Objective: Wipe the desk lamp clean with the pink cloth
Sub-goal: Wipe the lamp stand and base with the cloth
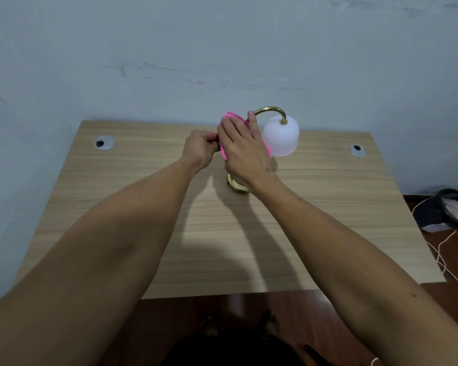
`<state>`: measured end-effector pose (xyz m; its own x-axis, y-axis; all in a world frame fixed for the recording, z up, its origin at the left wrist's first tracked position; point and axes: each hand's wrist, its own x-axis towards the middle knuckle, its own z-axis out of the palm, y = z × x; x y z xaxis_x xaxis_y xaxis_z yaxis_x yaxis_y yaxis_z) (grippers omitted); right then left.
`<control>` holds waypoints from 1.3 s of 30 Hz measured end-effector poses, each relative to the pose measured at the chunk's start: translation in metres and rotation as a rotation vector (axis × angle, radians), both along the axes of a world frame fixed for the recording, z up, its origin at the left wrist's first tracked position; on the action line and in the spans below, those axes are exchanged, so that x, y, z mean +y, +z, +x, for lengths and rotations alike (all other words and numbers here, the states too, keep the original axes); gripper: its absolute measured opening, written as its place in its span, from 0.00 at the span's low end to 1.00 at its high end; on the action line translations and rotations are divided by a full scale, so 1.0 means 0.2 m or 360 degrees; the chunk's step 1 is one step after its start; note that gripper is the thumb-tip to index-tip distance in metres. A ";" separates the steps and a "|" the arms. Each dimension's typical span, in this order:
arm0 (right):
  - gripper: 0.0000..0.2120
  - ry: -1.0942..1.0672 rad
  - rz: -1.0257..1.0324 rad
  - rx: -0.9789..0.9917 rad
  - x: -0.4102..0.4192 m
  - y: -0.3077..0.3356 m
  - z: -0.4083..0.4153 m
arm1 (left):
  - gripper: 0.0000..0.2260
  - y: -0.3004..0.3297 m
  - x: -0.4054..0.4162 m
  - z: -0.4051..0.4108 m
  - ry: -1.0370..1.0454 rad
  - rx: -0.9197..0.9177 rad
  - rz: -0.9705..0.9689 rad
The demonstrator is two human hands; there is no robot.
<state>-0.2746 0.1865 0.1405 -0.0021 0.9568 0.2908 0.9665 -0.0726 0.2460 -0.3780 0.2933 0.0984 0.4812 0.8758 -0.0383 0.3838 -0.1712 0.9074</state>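
Observation:
A desk lamp stands near the back middle of the wooden desk (328, 220). It has a white bell shade (282, 137), a curved brass arm (270, 110) and a round brass base (236, 185). The pink cloth (232, 117) is wrapped around the lamp's upright stem, which is hidden. My right hand (242, 151) presses flat on the cloth, fingers pointing up toward the brass arm. My left hand (200, 150) pinches the cloth's left edge with closed fingers.
Two round cable holes sit in the desk, one at the back left (104, 142) and one at the back right (357, 150). A pale wall rises right behind the desk. On the floor at right lie a dark bag (444, 211) and a white cable (446, 249).

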 end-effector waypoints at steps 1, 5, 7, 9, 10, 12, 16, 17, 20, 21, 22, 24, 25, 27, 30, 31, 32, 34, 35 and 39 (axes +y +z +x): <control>0.31 0.0023 -0.0009 0.0000 -0.01 0.00 0.01 | 0.08 0.00 0.00 0.00 -0.0016 0.0005 0.0002; 0.29 -0.0139 0.0061 0.0091 -0.05 -0.04 -0.01 | 0.08 0.01 0.00 0.00 -0.0043 -0.0064 -0.0073; 0.29 -0.0114 0.0094 0.0205 -0.05 -0.06 -0.03 | 0.08 0.00 0.01 0.00 -0.0071 -0.0036 -0.0060; 0.29 -0.0033 0.0102 0.0256 -0.04 -0.07 -0.02 | 0.09 0.00 0.01 -0.01 -0.0090 -0.0011 -0.0054; 0.29 -0.0016 0.0121 0.0294 -0.04 -0.07 -0.01 | 0.09 0.00 0.01 -0.01 -0.0092 -0.0018 -0.0057; 0.27 -0.0034 0.0198 0.0413 -0.03 -0.07 0.00 | 0.08 0.01 0.00 0.01 -0.0078 -0.0070 -0.0094; 0.27 0.0080 0.0174 0.0447 -0.01 -0.09 -0.01 | 0.10 0.02 0.00 0.00 -0.0081 -0.0047 -0.0059; 0.27 0.0100 0.0175 0.0432 -0.02 -0.09 -0.01 | 0.10 0.02 0.00 -0.01 -0.0088 -0.0040 -0.0039; 0.27 0.0057 0.0274 0.0540 -0.04 -0.09 0.00 | 0.08 0.03 0.00 0.00 -0.0068 -0.0090 -0.0119; 0.27 0.0060 0.0287 0.0567 -0.04 -0.09 0.00 | 0.08 0.03 0.00 0.00 -0.0062 -0.0091 -0.0127; 0.27 0.0101 0.0296 0.0574 -0.03 -0.09 -0.01 | 0.08 0.03 0.00 0.00 -0.0069 -0.0080 -0.0126; 0.26 0.0212 0.0320 0.0572 -0.03 -0.09 -0.01 | 0.09 0.04 0.00 -0.01 -0.0088 -0.0056 -0.0113; 0.26 0.0215 0.0327 0.0589 -0.03 -0.08 0.00 | 0.09 0.04 0.00 -0.01 -0.0091 -0.0054 -0.0123; 0.27 0.0120 0.0331 0.0630 -0.04 -0.09 0.00 | 0.09 0.04 0.00 -0.01 -0.0080 -0.0080 -0.0170; 0.26 0.0176 0.0338 0.0617 -0.04 -0.10 0.00 | 0.09 0.05 -0.02 -0.01 -0.0086 -0.0073 -0.0159; 0.25 0.0239 0.0346 0.0616 -0.04 -0.09 0.01 | 0.09 0.06 -0.02 -0.01 -0.0095 -0.0071 -0.0141; 0.25 0.0290 0.0356 0.0626 -0.05 -0.07 0.02 | 0.10 0.06 -0.02 -0.02 -0.0098 -0.0068 -0.0131; 0.26 0.0364 0.0392 0.0692 -0.09 -0.06 0.05 | 0.09 0.05 -0.02 -0.02 -0.0089 -0.0074 -0.0136; 0.26 0.0369 0.0399 0.0742 -0.13 -0.07 0.07 | 0.09 0.05 -0.02 -0.01 -0.0088 -0.0080 -0.0144; 0.19 -0.0281 0.0343 0.1675 -0.31 -0.14 0.08 | 0.10 0.03 0.01 0.00 -0.0075 -0.0051 -0.0189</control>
